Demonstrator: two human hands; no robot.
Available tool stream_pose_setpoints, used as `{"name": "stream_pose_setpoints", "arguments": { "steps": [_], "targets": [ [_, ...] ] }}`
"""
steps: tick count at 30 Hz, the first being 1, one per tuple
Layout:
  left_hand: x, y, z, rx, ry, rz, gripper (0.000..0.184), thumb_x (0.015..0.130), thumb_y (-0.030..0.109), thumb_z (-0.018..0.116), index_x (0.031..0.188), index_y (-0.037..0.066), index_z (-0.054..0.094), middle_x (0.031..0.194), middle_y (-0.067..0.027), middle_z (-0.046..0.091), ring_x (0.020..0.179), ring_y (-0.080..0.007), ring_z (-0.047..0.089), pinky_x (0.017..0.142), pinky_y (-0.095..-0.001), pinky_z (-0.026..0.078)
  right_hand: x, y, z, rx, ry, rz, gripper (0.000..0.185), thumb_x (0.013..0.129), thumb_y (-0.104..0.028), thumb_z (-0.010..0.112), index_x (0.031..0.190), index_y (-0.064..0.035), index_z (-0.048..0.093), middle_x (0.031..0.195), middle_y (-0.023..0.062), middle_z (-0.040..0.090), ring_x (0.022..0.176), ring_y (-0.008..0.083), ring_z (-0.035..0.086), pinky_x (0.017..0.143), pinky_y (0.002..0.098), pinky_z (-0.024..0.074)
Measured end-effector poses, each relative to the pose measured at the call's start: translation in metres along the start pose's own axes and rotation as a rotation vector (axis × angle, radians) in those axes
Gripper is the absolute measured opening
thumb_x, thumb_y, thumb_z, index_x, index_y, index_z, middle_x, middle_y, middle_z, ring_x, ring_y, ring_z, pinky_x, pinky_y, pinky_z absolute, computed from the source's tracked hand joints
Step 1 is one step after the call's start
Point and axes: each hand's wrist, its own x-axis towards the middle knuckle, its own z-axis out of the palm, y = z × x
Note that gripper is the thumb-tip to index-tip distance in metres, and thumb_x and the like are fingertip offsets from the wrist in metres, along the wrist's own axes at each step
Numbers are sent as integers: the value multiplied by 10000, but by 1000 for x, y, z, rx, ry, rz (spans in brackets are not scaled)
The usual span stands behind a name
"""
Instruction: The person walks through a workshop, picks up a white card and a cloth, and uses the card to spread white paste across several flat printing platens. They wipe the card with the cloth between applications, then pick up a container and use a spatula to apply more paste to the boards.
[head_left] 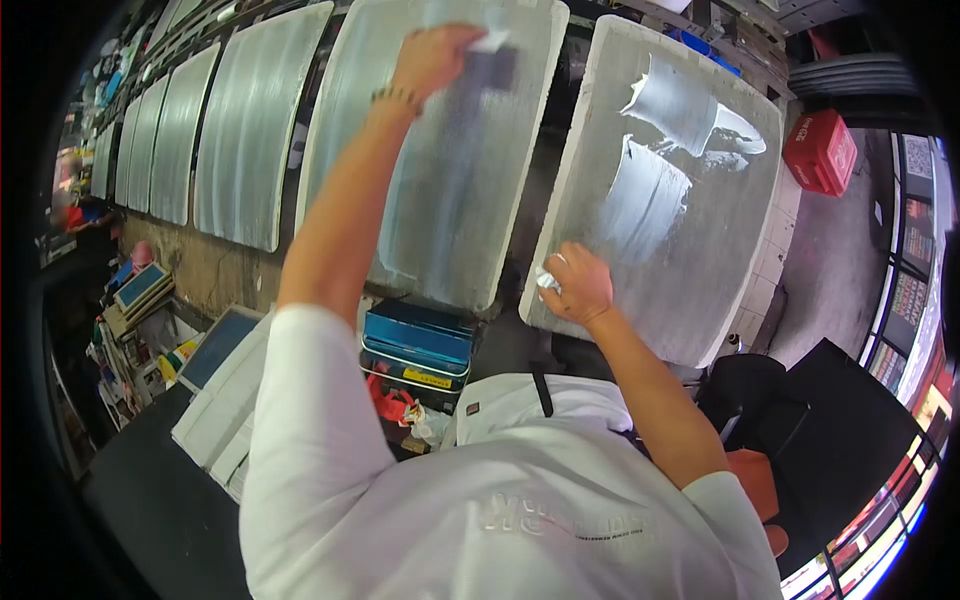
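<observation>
My left hand [437, 62], with a beaded bracelet on the wrist, is closed on a white piece [490, 42] near the far end of a streaked grey board [455, 210]. That piece is blurred, so its kind is unclear. Low on the left side of a second grey board [660, 310], my right hand [580, 288] has its fingers curled round a small white crumpled wad [548, 275], perhaps cloth or paper. Thick white paste [648, 190] is smeared in broad patches on the upper half of this board.
Several more grey boards [255, 120] run in a row leftward. Under the streaked board sits a blue metal box [417, 335]. A red container [820, 152] stands at far right. A black gap [545, 180] separates the two nearest boards. White slabs [225, 410] lie at left.
</observation>
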Motion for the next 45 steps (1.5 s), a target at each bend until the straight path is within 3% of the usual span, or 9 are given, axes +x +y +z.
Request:
{"name": "stream_pose_setpoints", "arguments": {
  "steps": [6,11,14,18,22,28,33,38,45],
  "targets": [
    [54,-63,62,26,72,11,395,800,98,527,1120,181,745,1086,-133,724,1017,-330,680,887,-444,544,-1,1,4,-7,27,16,265,654,-288,707,808,-115,578,830,89,520,796,305,581,624,420,501],
    [-103,39,-11,66,-206,-87,480,780,-1,557,1193,199,699,1247,-19,690,1123,-238,661,874,-416,504,-3,-4,2,-4,17,46,266,644,-269,717,818,-118,585,841,87,520,806,306,581,632,412,503],
    [-230,106,-53,-11,-287,-189,514,762,15,597,1229,213,677,1324,-24,643,1309,-276,529,1055,-554,361,0,-3,1,-5,28,41,271,638,-258,725,830,-121,592,850,87,523,812,306,583,637,415,502],
    [-350,162,-95,-61,-344,-313,623,694,-2,552,1273,196,668,1380,-28,605,1374,-277,474,1125,-512,303,-1,-2,4,18,59,30,277,641,-257,730,846,-122,599,862,86,534,811,307,587,643,430,499],
    [-386,170,-124,-116,-432,-340,624,716,-35,546,1292,178,660,1367,-45,617,1338,-288,517,1131,-506,303,0,-2,8,29,72,22,269,651,-251,728,848,-120,599,864,85,544,804,311,590,647,433,499],
    [-371,152,-95,52,-150,-309,579,805,-39,534,1336,172,632,1447,-57,555,1405,-297,443,1166,-512,260,-1,-2,8,9,85,12,254,655,-233,725,841,-122,592,861,86,554,801,312,593,647,422,498],
    [-414,157,-97,4,-299,-345,627,750,-38,529,1338,154,634,1447,-61,557,1422,-299,422,1175,-508,256,-1,-3,6,-12,89,8,262,646,-240,722,839,-119,593,852,91,545,791,319,585,637,424,491],
    [-336,121,-148,-8,-207,-266,560,777,8,532,1285,196,675,1372,-56,619,1347,-276,512,1144,-488,300,-3,2,8,-35,77,4,269,640,-244,724,839,-117,595,833,103,530,753,327,568,618,434,476],
    [-49,-81,-21,36,38,31,456,772,34,557,1179,167,715,1192,-84,708,1087,-300,669,879,-438,525,-2,0,6,-38,75,17,308,616,-260,749,842,-114,601,822,100,523,747,315,573,593,429,478]
  ]
}}
